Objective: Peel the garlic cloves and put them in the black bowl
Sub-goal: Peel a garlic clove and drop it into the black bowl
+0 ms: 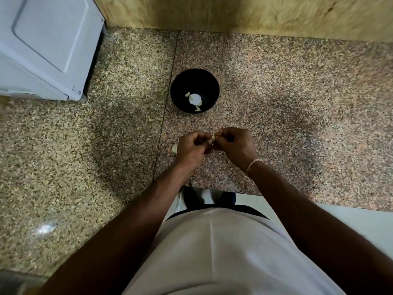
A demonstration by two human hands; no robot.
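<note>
dim, warm light | glare spot on counter point(45, 228) lower left | edges bowed, soft blur

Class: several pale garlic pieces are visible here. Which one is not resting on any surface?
The garlic clove pinched between the left hand and right hand. The others lie in the black bowl or on the granite counter.

The surface point(276, 92) before me is polished speckled granite, glossy where light glints at eight o'clock. At twelve o'clock, a smooth, shiny black bowl point(182, 81). The wall point(234, 13) behind looks like rough, matt wood grain. My shirt point(223, 252) is smooth pale cloth.
</note>
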